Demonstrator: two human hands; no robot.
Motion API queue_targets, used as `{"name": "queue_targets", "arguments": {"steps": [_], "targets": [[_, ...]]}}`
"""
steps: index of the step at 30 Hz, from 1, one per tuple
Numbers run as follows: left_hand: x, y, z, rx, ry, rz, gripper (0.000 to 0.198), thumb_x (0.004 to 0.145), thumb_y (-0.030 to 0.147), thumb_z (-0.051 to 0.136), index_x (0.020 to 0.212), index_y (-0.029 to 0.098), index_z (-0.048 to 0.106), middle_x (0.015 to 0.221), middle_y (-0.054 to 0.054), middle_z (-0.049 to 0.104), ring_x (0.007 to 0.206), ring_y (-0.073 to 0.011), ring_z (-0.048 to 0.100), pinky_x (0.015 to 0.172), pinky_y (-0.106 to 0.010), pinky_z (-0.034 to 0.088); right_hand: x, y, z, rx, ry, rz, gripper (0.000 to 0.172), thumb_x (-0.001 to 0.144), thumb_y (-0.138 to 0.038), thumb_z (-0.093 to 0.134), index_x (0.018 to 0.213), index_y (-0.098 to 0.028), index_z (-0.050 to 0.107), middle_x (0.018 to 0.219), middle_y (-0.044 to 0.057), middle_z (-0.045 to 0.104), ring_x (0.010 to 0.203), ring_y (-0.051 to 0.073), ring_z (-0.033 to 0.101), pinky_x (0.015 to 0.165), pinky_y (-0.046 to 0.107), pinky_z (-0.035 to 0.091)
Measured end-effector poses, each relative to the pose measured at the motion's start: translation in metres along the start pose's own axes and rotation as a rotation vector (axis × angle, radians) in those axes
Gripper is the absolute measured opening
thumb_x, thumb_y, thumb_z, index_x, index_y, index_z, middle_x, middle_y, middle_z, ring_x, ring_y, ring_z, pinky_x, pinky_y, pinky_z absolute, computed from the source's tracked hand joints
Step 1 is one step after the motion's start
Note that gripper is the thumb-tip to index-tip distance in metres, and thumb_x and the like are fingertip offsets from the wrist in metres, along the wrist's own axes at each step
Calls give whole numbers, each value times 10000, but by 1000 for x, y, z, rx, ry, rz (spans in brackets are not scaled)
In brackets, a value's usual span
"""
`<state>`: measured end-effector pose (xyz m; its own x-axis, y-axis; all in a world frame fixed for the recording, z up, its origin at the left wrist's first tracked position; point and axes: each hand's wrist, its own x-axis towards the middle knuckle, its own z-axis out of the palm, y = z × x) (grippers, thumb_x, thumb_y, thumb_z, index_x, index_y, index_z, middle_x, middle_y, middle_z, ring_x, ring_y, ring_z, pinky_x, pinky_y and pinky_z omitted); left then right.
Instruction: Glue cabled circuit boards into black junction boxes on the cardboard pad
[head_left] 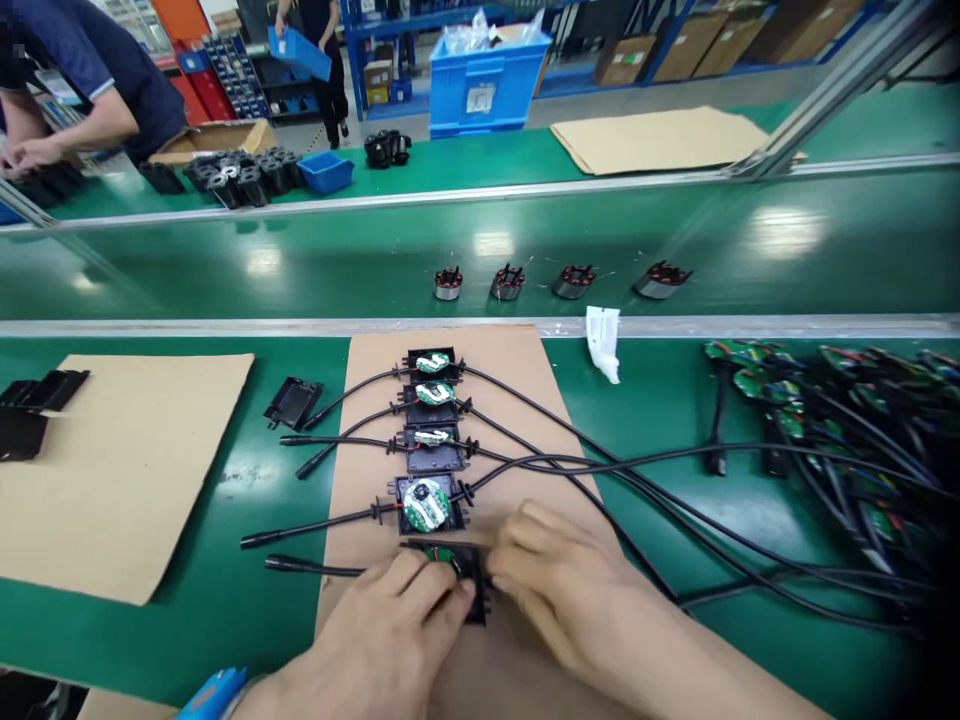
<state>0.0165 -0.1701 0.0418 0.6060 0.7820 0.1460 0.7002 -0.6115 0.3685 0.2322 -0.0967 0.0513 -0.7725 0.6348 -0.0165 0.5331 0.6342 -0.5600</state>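
Note:
My left hand [390, 630] and my right hand [559, 585] meet over a black housing [459, 572] with a green circuit board at the near end of a cardboard sheet [517, 400]. Both hands pinch its sides; the fingers are closed around it. Above it a row of several similar black housings [426, 503] lies on the cardboard, each holding a round green board and with black cables running left and right. A loose empty black housing [293, 402] lies left of the row.
A pile of cabled green boards [832, 420] sits at the right. Several motor stators [510, 283] rest on the belt beyond. A white scrap [604, 342], a second cardboard sheet [112, 460] and black trays [34, 410] lie nearby. Other people work at the far left and back.

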Motion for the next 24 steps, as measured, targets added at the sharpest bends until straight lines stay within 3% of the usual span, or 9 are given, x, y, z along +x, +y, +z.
{"name": "queue_targets", "arguments": {"steps": [2, 4, 6, 8, 11, 13, 15, 19, 24], "targets": [[2, -11, -13, -104, 139, -69, 369, 829, 101, 423, 1184, 156, 511, 1067, -101, 551, 902, -189, 491, 741, -295, 467, 13, 11, -6, -34, 102, -31, 230, 879, -65, 389, 837, -146, 600, 822, 63, 555, 796, 173, 427, 693, 294, 369], [3, -27, -23, -113, 197, -230, 318, 855, 46, 381, 1123, 153, 514, 1070, -111, 527, 949, -201, 482, 803, -341, 462, 26, 23, -4, -95, 187, -43, 265, 873, -38, 386, 953, -140, 617, 888, 73, 582, 859, 184, 440, 751, 311, 398], [2, -42, -28, -67, 140, -368, 191, 871, 66, 408, 1003, 148, 517, 1010, -105, 528, 919, -219, 484, 780, -383, 462, 33, 34, 0, -146, 193, -52, 266, 866, -21, 395, 957, -140, 615, 885, 70, 586, 875, 186, 451, 784, 327, 409], [0, -52, -30, -73, 89, -399, 122, 889, 101, 419, 951, 158, 507, 956, -84, 545, 865, -213, 505, 737, -373, 467, 33, 39, 3, -149, 244, -90, 216, 868, -25, 428, 941, -143, 594, 858, 57, 582, 863, 176, 459, 789, 325, 411], [-5, -56, -33, -169, 118, -371, 189, 931, 125, 383, 1074, 196, 483, 943, -39, 584, 815, -154, 570, 684, -276, 482, 24, 37, -3, -44, 366, -203, 181, 859, -15, 469, 974, -141, 532, 872, 51, 578, 854, 156, 473, 777, 304, 413], [-6, -54, -37, -184, 154, -362, 216, 952, 149, 370, 1135, 219, 460, 935, -15, 603, 766, -119, 603, 630, -224, 484, 16, 31, -12, 26, 318, -231, 188, 863, -15, 458, 996, -139, 505, 856, 51, 559, 806, 147, 471, 725, 290, 413], [-4, -51, -40, -152, 155, -359, 191, 966, 186, 367, 1124, 226, 467, 917, -5, 614, 720, -116, 620, 589, -220, 489, 11, 25, -20, 42, 178, -196, 178, 879, -39, 419, 990, -142, 511, 809, 48, 529, 749, 150, 459, 665, 290, 400], [8, -50, -38, -80, 154, -334, 173, 991, 261, 342, 1055, 203, 492, 851, -12, 629, 642, -148, 629, 516, -254, 488, 14, 12, -26, -13, -52, -130, 180, 866, -65, 375, 810, -162, 516, 760, 48, 506, 679, 161, 456, 574, 295, 378], [19, -51, -26, -31, 140, -332, 237, 1004, 275, 298, 1017, 167, 508, 818, -42, 632, 627, -161, 628, 527, -277, 515, 26, 5, -20, -148, -5, -138, 214, 829, -24, 366, 800, -170, 519, 787, 57, 530, 718, 185, 495, 609, 316, 403]]}}
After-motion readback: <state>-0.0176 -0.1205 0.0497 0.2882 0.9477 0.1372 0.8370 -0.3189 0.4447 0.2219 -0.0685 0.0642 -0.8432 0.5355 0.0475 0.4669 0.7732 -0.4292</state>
